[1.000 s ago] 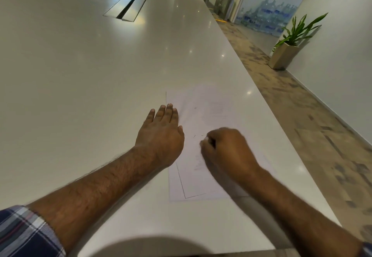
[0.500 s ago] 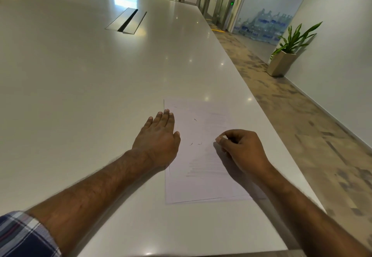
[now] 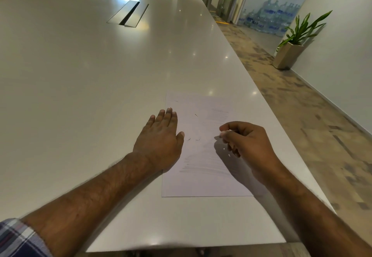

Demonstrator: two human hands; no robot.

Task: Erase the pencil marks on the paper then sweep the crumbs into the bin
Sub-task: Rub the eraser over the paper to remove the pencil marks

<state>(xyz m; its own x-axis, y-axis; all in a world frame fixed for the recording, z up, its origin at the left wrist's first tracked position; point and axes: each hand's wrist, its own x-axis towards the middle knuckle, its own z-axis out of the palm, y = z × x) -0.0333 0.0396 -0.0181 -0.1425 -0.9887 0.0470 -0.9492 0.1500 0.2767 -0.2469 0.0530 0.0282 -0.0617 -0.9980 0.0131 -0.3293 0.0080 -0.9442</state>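
Paper (image 3: 203,168) lies flat on the white counter (image 3: 84,79), under both hands. Left hand (image 3: 161,138) presses its near-left edge, grip spread with fingers straight. Right hand (image 3: 246,144) hovers over the sheet's right side, grip curled, thumb and forefinger pinching something small and pale, too small to identify. Between the grips lie thin dark crumbs (image 3: 197,139); faint pencil marks (image 3: 201,165) show just nearer.

No legible text (paper (image 3: 203,168) print blurred)
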